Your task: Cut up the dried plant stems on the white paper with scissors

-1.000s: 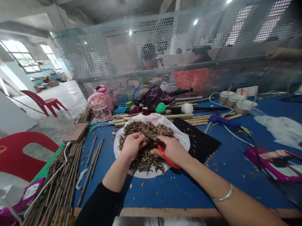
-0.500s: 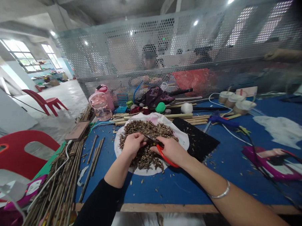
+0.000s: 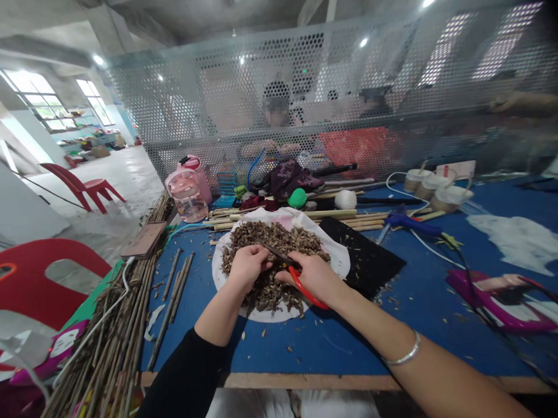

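A heap of small brown dried pieces (image 3: 268,289) lies on a round white cloth (image 3: 339,255) at the middle of the table. Over the heap, my right hand (image 3: 312,275) grips red-handled scissors (image 3: 305,291), their dark blades pointing up and left. My left hand (image 3: 249,266) is closed in a pinch beside the blade tips; whatever sits between its fingertips is too small to make out. Under the cloth's right side lies a black sheet (image 3: 374,260).
Dry sticks (image 3: 104,340) and a phone (image 3: 144,239) line the left edge. Behind the cloth are a pink jug (image 3: 188,197), yarn balls (image 3: 297,198) and bamboo rods (image 3: 335,216). On the right are a glue gun (image 3: 413,224), cups (image 3: 449,196) and a magenta iron (image 3: 500,307). A perforated screen (image 3: 237,94) stands behind.
Both hands stay over the heap with the scissors near the left fingertips. The view has shifted slightly, and the scissors' handles sit a little further left and higher.
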A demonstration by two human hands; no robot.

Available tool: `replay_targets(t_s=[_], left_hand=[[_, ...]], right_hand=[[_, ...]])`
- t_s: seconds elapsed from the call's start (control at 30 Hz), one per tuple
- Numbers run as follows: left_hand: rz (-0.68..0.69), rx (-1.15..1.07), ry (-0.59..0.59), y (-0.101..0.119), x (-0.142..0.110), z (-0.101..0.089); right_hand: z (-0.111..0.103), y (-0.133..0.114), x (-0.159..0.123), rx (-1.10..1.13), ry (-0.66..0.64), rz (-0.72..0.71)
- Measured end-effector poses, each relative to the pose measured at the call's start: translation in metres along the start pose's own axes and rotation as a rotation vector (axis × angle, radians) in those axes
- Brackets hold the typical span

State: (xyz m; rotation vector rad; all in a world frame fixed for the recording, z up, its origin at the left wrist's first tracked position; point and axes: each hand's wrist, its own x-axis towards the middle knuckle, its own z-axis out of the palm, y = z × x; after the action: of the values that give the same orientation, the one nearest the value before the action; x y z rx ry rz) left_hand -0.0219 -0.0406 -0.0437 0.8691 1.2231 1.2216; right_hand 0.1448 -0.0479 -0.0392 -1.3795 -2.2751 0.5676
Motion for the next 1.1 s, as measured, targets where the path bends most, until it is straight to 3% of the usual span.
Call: replay_targets(t_s=[0.2, 0.4, 0.8, 1.1], left_hand=[[-0.015, 0.006, 0.015, 0.002, -0.001, 0.000], [0.101, 0.212, 0.017, 0.001, -0.001, 0.000], [0.099, 0.252, 0.027, 0.000, -0.005, 0.004], [0.170, 0.343, 0.042, 0.000, -0.004, 0.001]], right_hand=[[-0.002, 0.001, 0.002, 0.064, -0.015, -0.018], [-0.009, 0.009, 0.007, 0.111, -0.085, -0.041], [-0.005, -0.001, 0.000, -0.162, 0.017, -0.006], [-0.008, 0.003, 0.004, 0.024, -0.016, -0.030]])
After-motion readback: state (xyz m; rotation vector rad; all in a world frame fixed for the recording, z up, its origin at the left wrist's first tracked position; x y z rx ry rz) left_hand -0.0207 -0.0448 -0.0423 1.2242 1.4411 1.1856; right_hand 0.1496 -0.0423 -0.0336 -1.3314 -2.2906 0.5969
